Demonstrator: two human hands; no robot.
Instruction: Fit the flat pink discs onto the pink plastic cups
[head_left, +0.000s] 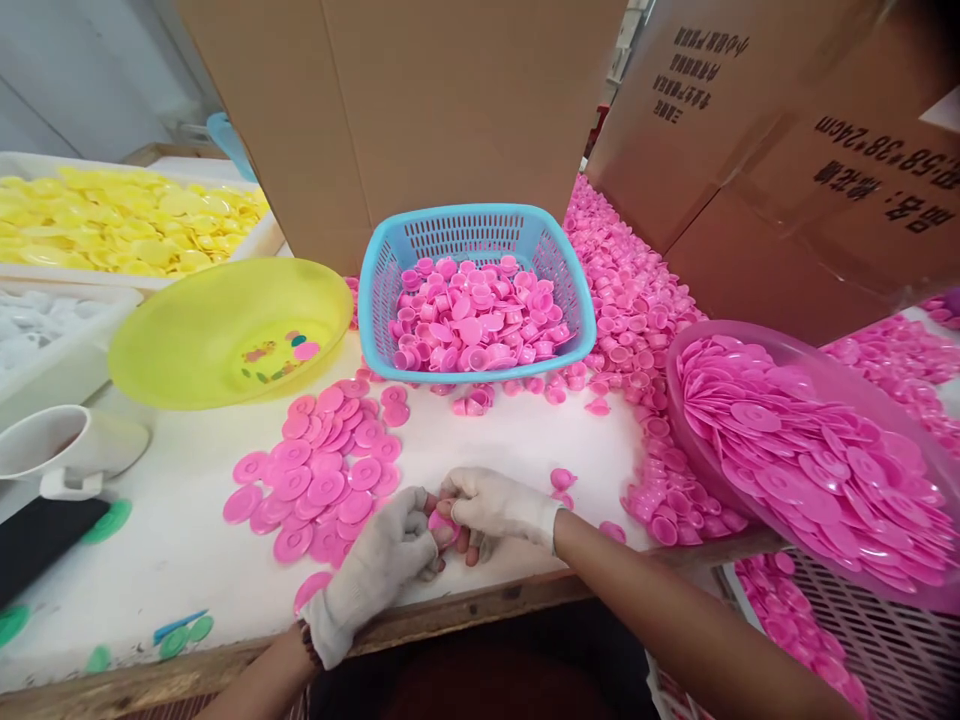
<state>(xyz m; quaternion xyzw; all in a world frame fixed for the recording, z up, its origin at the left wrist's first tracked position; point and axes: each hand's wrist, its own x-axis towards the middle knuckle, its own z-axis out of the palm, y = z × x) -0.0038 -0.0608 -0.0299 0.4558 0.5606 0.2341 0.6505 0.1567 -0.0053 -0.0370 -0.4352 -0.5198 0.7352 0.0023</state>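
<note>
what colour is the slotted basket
Light blue; the basket shows best in the head view.

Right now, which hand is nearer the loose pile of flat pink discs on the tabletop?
Left. The left hand is right beside the pile of flat pink discs, at its near right edge; the right hand is farther right, beyond the left hand.

This looks like a workshop: a white wood-edged table (180, 540) has heaps of small pink plastic cups (637, 290), with big brown cardboard boxes (465, 110) close by.
</note>
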